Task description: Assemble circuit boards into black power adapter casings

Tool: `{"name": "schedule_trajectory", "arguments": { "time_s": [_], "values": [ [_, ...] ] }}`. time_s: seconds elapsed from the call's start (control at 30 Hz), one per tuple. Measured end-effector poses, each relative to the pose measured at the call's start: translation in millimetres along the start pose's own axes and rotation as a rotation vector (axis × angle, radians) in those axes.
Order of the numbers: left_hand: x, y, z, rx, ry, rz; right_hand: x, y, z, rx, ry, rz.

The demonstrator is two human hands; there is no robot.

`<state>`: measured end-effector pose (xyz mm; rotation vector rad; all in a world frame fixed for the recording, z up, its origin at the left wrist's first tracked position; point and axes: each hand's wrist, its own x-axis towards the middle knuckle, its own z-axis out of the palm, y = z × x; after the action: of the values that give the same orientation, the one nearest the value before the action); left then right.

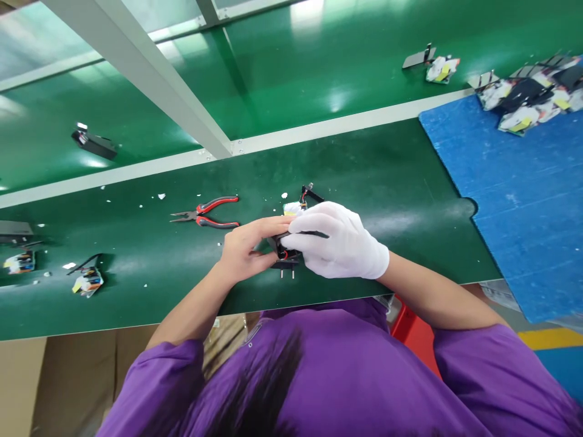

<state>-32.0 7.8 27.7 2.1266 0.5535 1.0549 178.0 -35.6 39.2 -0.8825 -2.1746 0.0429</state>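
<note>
Between my hands, close to the front edge of the green bench, is a small black plastic housing (288, 264) with two metal prongs pointing toward me and a bit of red wire inside. My bare left hand (253, 245) grips its left side, thumb below and fingers over the top. My right hand (337, 240), in a white glove, has its fingers closed at the housing's right side and opening; the fingertips are partly hidden. Just behind the hands lies a white-wrapped circuit part (295, 208) with a black lead, partly covered by the glove.
Red-handled long-nose pliers (204, 213) lie open left of my hands. More wrapped circuit parts (88, 281) rest at the left, and a heap of them (523, 100) on a blue mat (505, 182) at the right. A black housing (94, 143) sits beyond the metal rail (328, 128).
</note>
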Motion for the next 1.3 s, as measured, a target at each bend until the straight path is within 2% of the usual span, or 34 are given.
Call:
{"name": "schedule_trajectory", "arguments": {
  "time_s": [0.2,0.3,0.43,0.63,0.73,1.0,1.3],
  "values": [
    [3.2,5.8,-5.2,0.143,-0.089,-0.032,3.9,-1.6,-0.9,-0.159,-0.040,-0.049],
    [6.5,10.0,-5.6,0.127,-0.115,-0.008,4.5,-0.5,-1.2,-0.096,-0.057,-0.075],
    [6.3,8.3,-3.5,0.089,-0.107,0.013,3.6,0.0,-0.3,-0.022,-0.090,-0.016],
    [1.3,-0.4,-2.8,-0.080,0.003,-0.010,4.2,2.0,1.4,0.218,0.100,0.067],
    [1.7,-1.0,-3.2,-0.177,0.016,-0.028,4.2,1.9,0.6,0.305,0.157,0.121],
    [1.7,-1.7,-3.0,-0.199,0.020,-0.069,4.8,1.2,-0.5,0.277,0.175,0.115],
    [4.9,-3.3,-3.5,-0.250,0.017,-0.033,7.2,-0.4,0.4,0.233,0.183,0.076]
  ]
}}
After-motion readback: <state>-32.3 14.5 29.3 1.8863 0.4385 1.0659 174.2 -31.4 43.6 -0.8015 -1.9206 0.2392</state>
